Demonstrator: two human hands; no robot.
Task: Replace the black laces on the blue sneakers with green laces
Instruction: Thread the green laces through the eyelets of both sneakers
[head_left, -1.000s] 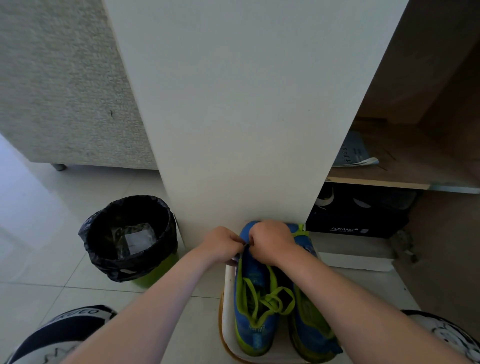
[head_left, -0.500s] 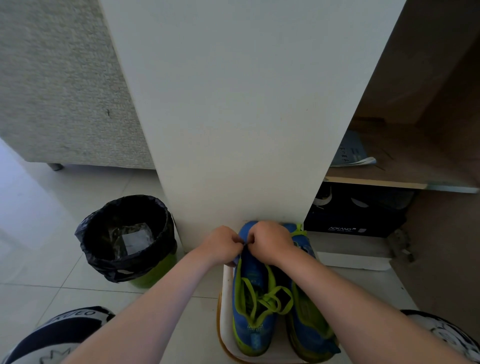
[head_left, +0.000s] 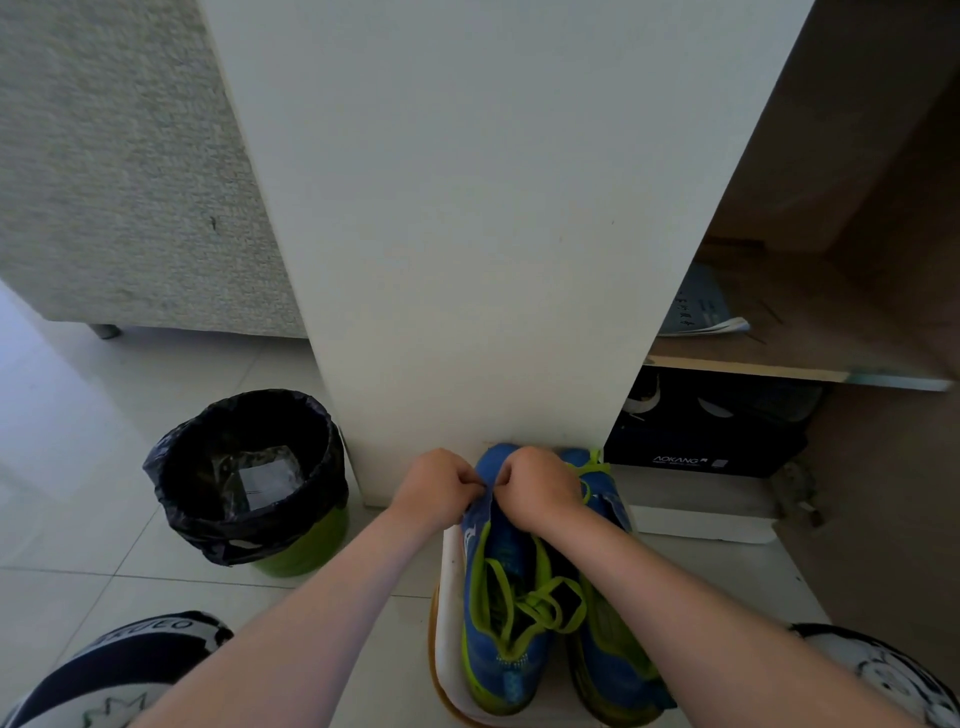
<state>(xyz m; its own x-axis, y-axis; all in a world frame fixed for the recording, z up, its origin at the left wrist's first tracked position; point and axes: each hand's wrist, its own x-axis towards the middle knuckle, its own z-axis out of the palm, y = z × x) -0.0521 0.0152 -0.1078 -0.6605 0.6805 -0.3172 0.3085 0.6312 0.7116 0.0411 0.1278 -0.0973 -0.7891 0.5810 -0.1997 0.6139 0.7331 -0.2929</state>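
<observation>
1. Work item. The blue first sneaker (head_left: 506, 649) lies at lower centre of the frame, toe toward the bottom edge. The second sneaker (head_left: 613, 670) lies touching it on the picture-right side. Both rest in a white tray (head_left: 451, 571) on the floor.

2. Lacing status. A green lace (head_left: 540, 605) runs through the first sneaker's eyelets. It is slack, and its loose loops lie over the tongue. A further green strand (head_left: 592, 467) shows at the far end of the second sneaker. I can make out no black lace on either sneaker.

3. Hand status. My left hand (head_left: 434, 486) and my right hand (head_left: 537, 483) meet knuckle to knuckle at the far end of the first sneaker. The fingers of both are curled and pinch the blue upper edge there. Whether a lace tip also sits inside the pinch is hidden.

4. Progress, as a judgement. Removal of the old laces appears complete and threading is well advanced. What remains is probably to take up the slack, finish the top eyelets and tie off. The second sneaker's lacing is mostly covered by my right forearm, so I cannot assess it.

5. Surroundings. A white panel (head_left: 467, 234) stands directly behind the sneakers. A bin with a black liner (head_left: 249, 467) stands at centre left. A black shoe box (head_left: 701, 447) sits under a shelf at right.
</observation>
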